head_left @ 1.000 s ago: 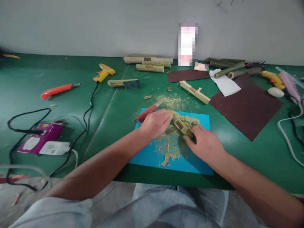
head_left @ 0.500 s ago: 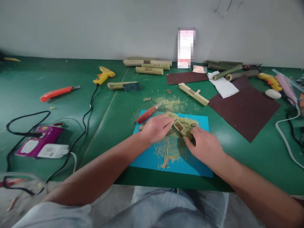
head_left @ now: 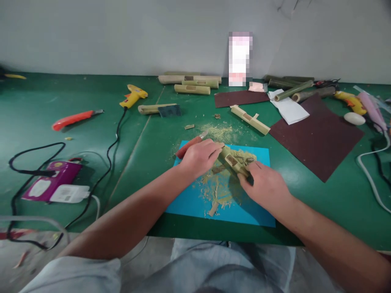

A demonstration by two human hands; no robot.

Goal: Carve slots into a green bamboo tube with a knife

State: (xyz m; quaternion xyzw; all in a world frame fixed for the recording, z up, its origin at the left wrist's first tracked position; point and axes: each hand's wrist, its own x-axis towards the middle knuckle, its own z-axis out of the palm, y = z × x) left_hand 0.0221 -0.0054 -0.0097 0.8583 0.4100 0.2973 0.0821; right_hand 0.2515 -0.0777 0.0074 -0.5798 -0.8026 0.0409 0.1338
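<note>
A green bamboo tube (head_left: 226, 156) with a rectangular opening cut in its side is held slantwise over a blue sheet (head_left: 189, 199). My left hand (head_left: 201, 158) grips its upper left end, fingers closed. Around the lower right end, my right hand (head_left: 266, 179) is closed too. Pale shavings (head_left: 224, 197) and dust lie on the sheet beneath and around the tube. Just behind my left hand rests a red-handled knife (head_left: 190, 147), its blade pointing away. A small flat bamboo chip (head_left: 213, 209) lies near the sheet's front edge.
Cut bamboo pieces (head_left: 192, 89) lie at the back, another (head_left: 249, 120) nearer. A yellow glue gun (head_left: 133, 97), an orange cutter (head_left: 75, 119) and a purple power strip (head_left: 53, 179) with cords are left. Brown sandpaper (head_left: 317, 142) and a lit phone (head_left: 240, 61) are right and behind.
My left hand has shifted slightly along the bamboo tube's upper left end, and the tube has turned a little, showing more of its side. Both hands stay on it.
</note>
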